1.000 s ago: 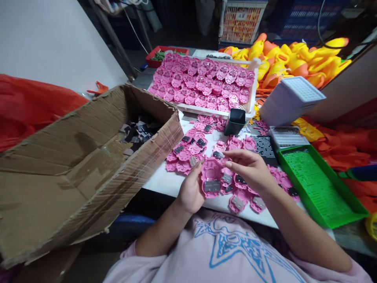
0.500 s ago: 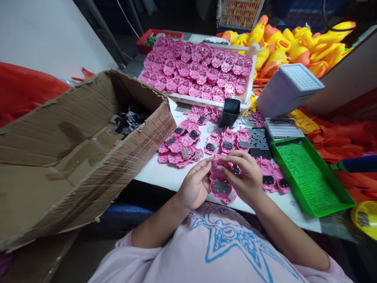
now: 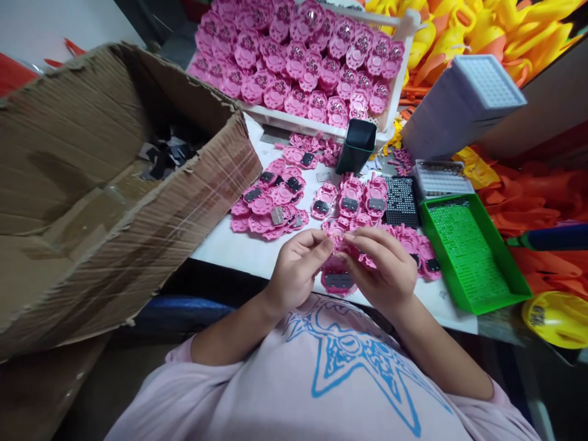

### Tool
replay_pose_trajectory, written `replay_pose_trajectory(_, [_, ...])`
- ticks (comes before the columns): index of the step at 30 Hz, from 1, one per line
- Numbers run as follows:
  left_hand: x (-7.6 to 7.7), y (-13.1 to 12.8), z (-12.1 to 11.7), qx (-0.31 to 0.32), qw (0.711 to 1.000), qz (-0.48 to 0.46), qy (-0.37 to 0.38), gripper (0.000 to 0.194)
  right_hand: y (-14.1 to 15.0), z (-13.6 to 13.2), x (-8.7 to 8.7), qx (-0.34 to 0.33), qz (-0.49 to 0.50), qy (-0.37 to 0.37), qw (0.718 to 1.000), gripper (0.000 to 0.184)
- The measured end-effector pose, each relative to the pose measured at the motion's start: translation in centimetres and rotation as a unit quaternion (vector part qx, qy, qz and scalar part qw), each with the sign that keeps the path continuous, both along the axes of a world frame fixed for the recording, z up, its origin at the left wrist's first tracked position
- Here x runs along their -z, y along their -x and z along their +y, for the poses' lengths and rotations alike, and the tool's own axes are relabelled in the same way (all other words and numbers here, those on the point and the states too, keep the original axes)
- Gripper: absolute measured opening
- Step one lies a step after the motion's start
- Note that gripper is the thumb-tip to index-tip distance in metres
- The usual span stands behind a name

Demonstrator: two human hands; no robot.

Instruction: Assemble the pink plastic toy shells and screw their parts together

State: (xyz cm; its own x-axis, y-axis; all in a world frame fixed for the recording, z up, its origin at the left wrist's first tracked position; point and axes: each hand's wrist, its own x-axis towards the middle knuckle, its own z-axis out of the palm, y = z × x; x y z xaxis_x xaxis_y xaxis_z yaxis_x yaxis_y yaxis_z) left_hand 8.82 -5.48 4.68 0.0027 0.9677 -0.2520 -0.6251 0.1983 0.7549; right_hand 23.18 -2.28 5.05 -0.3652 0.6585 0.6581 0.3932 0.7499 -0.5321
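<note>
Glossy plastic casing (image 3: 339, 282); rough cardboard box (image 3: 184, 211).

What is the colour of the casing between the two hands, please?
Pink; the casing shows best in the head view.

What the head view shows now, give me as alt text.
A person's left hand and right hand pinch a pink part over a white work surface scattered with similar pink pieces. A cardboard box stands at left, a green tray at right, a filled white crate behind.
</note>
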Motion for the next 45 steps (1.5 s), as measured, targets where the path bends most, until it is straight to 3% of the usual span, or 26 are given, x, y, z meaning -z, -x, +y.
replay_pose_trajectory(4, [0.1, 0.2, -0.3, -0.003, 1.0, 0.018, -0.014, 0.02, 0.1, -0.5, -0.2, -0.008, 0.006, -0.016, 1.0, 0.047])
replay_pose_trajectory(12, [-0.7, -0.6, 0.2, -0.029, 0.998, -0.03, 0.04, 0.025, 0.2, -0.8, 0.3, 0.024, -0.023, -0.027, 0.999, 0.047])
replay_pose_trajectory(17, [-0.6, -0.8, -0.1, -0.019, 1.0, 0.02, -0.011, 0.021, 0.4, -0.7, -0.2, 0.024, -0.013, -0.017, 0.999, 0.043])
replay_pose_trajectory(19, [-0.3, -0.6, -0.2, 0.011, 1.0, 0.016, -0.018, 0.019, 0.1, -0.7, -0.6, -0.01, 0.01, 0.015, 1.0, 0.042])
replay_pose_trajectory(23, [-0.2, -0.1, -0.1, 0.037, 0.999, -0.026, 0.01, 0.026, -1.5, -1.2, -0.6, -0.106, 0.055, 0.149, 0.982, 0.039])
replay_pose_trajectory(25, [-0.3, 0.0, 0.1, 0.038, 0.999, -0.026, 0.01, 0.029, -2.2, -1.6, 0.0, -0.112, 0.083, 0.184, 0.973, 0.037])
replay_pose_trajectory(30, [-0.1, 0.0, 0.6, 0.024, 0.998, -0.05, -0.026, 0.03, -2.4, -2.6, 1.4, -0.102, 0.102, 0.192, 0.971, 0.035])
replay_pose_trajectory(34, [0.6, 0.0, 0.5, 0.012, 0.996, -0.081, -0.041, 0.027, -2.0, -2.9, 1.4, -0.114, 0.11, 0.184, 0.97, 0.036])
replay_pose_trajectory(41, [1.1, 1.0, 0.6, 0.129, 0.97, -0.18, -0.098, 0.022, -1.7, -2.4, 0.6, -0.133, 0.105, 0.162, 0.972, 0.037])
replay_pose_trajectory(45, [1.1, 0.9, 0.6, 0.183, 0.956, -0.213, -0.087, 0.022, -1.7, -2.2, 0.3, -0.141, 0.101, 0.155, 0.973, 0.036])
